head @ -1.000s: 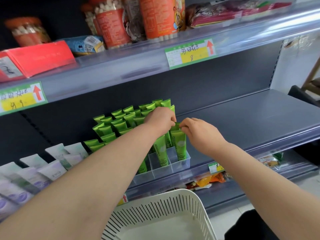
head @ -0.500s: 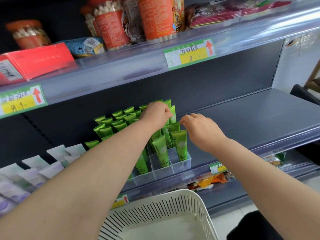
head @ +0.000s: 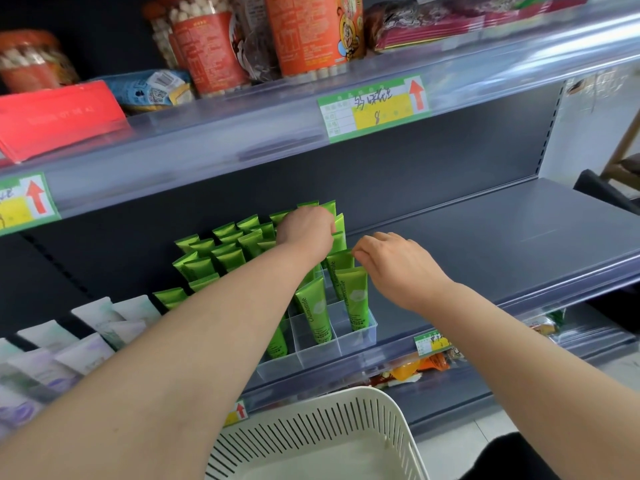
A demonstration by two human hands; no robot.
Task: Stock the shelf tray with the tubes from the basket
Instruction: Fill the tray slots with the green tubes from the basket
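Note:
Many green tubes point(head: 313, 308) stand upright in a clear divided shelf tray point(head: 360, 337) on the middle shelf. My left hand point(head: 306, 230) is curled over the crimped tops of the tubes in the tray's back right rows; its fingertips are hidden. My right hand point(head: 391, 261) is just right of the tray, with thumb and forefinger pinched on the top corner of a tube point(head: 341, 259) in the second row. The white slotted basket point(head: 311, 427) sits below the shelf edge, and I see no tubes in it.
Pale tubes point(head: 86, 344) lie in rows left of the tray. The grey shelf point(head: 502, 244) stretches bare to the right. An upper shelf with snack jars point(head: 311, 32) and a price label point(head: 374, 107) overhangs the tray. Packets point(head: 412, 368) sit on the shelf below.
My left hand moved from the front tubes up and back onto the rear rows. My right hand shifted slightly back and stays at a tube top. The view tilted slightly.

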